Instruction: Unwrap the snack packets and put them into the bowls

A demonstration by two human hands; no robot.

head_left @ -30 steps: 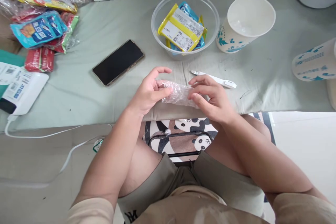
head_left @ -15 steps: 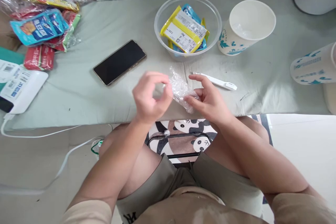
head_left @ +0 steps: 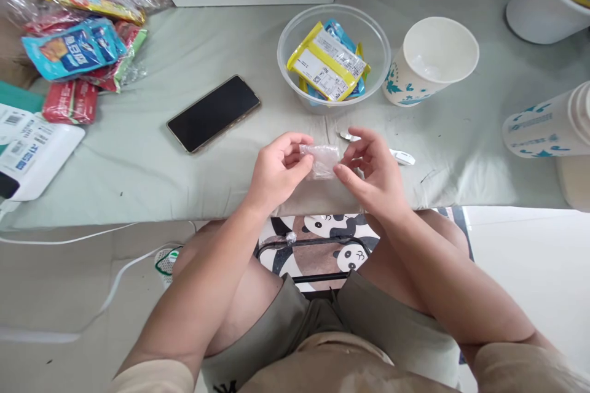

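A small piece of crinkled clear plastic film [head_left: 324,163], now a flat folded rectangle, is above the front part of the table. My left hand [head_left: 282,170] pinches its left end between thumb and curled fingers. At the film's right edge, my right hand [head_left: 374,173] touches it with the thumb tip, its fingers bent and apart from the thumb. Behind the right hand lies a white utility knife [head_left: 402,158], its middle hidden by my fingers and its metal tip showing on the left.
A clear plastic bowl [head_left: 282,77] of snack packets stands behind my hands, beside a paper cup [head_left: 415,67]. The phone [head_left: 214,113] lies left. Stacked paper cups [head_left: 537,129] and a white tub [head_left: 530,15] are right. Snack packs [head_left: 74,49] lie far left near a white cable [head_left: 113,285].
The film has gone from a loose crumpled sheet to a flatter, smaller rectangle. My left hand has closed on its left end; my right hand has shifted slightly right, over the knife.
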